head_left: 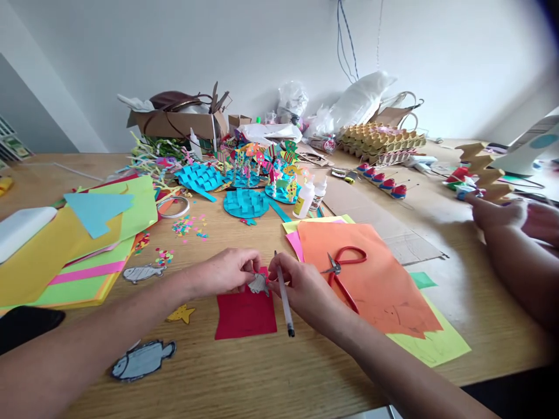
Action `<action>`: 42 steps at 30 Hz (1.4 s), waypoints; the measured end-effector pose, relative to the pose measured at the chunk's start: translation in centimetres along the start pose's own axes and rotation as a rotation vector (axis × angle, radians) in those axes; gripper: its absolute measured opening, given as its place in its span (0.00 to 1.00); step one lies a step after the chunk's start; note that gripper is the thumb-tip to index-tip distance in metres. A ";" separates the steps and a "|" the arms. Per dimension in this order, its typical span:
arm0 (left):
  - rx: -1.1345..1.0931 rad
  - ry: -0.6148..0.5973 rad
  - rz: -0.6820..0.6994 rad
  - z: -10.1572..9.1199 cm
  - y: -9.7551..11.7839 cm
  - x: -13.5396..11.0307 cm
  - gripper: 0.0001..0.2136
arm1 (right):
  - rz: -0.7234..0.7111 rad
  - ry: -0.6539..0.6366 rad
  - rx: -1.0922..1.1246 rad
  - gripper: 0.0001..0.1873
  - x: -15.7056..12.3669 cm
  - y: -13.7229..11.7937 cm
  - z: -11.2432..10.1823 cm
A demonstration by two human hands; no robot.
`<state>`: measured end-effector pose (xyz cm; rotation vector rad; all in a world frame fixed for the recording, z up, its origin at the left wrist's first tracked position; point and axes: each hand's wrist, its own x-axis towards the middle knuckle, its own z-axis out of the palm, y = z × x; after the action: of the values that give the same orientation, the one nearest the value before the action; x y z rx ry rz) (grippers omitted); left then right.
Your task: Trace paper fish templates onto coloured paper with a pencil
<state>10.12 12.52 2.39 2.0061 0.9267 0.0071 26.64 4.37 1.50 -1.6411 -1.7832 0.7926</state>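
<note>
My left hand (233, 270) pinches the edge of a small grey paper fish cutout (258, 283) above a dark red paper sheet (245, 319). My right hand (299, 284) is closed with a pen (286, 311) between its fingers, and its fingertips meet the fish's other side. Left of the sheet lie a yellow paper fish (181, 314), a larger grey fish with a black outline (142, 361) and another grey fish cutout (143, 273). Red-handled scissors (335, 266) rest on an orange sheet (379, 291) to the right.
Coloured papers (39, 256) are piled at left, near a tape roll (173, 206) and confetti (186, 227). Glue bottles (304, 201) stand behind blue woven paper pieces (247, 203). Another person's hands (502, 218) hold an egg-carton piece (491, 174) at right. Egg trays (379, 142) are stacked behind.
</note>
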 end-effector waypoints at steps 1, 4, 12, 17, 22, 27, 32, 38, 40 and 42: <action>-0.032 0.007 -0.021 0.3 -0.1 0.0 0.03 | 0.008 -0.009 -0.024 0.10 0.2 0.1 0.1; -0.109 0.006 -0.062 1.3 -0.6 -0.2 0.01 | 0.021 -0.043 -0.052 0.11 0.7 0.5 0.5; -0.007 0.093 -0.056 0.8 -2.1 -2.4 0.05 | 0.010 -0.144 -0.015 0.13 2.3 0.6 0.7; 0.175 0.234 0.114 0.5 -2.5 -4.1 0.06 | 0.026 -0.079 0.046 0.10 2.3 1.0 0.5; 0.321 0.343 0.334 2.2 -1.3 -3.8 0.10 | 0.045 0.048 0.156 0.07 1.4 1.1 0.4; 0.596 0.319 0.417 3.1 -1.0 -1.7 0.05 | 0.100 0.095 0.499 0.07 0.7 1.1 1.3; 0.499 0.216 0.422 2.0 -1.3 -0.6 0.03 | 0.136 0.105 0.689 0.11 0.4 1.6 2.0; 0.446 0.125 0.474 0.6 -1.8 -0.1 0.01 | 0.044 0.078 0.413 0.06 -1.1 0.9 1.4; 0.440 0.098 0.491 0.4 -2.2 0.2 0.02 | -0.024 0.092 0.154 0.05 -2.2 0.2 1.0; 0.436 0.066 0.511 0.1 -2.5 0.5 0.02 | -0.135 0.129 -0.107 0.06 -3.4 -0.6 1.0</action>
<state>8.98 13.51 0.35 2.6178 0.4529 0.1692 25.75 0.89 1.19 -1.5815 -1.8488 0.5273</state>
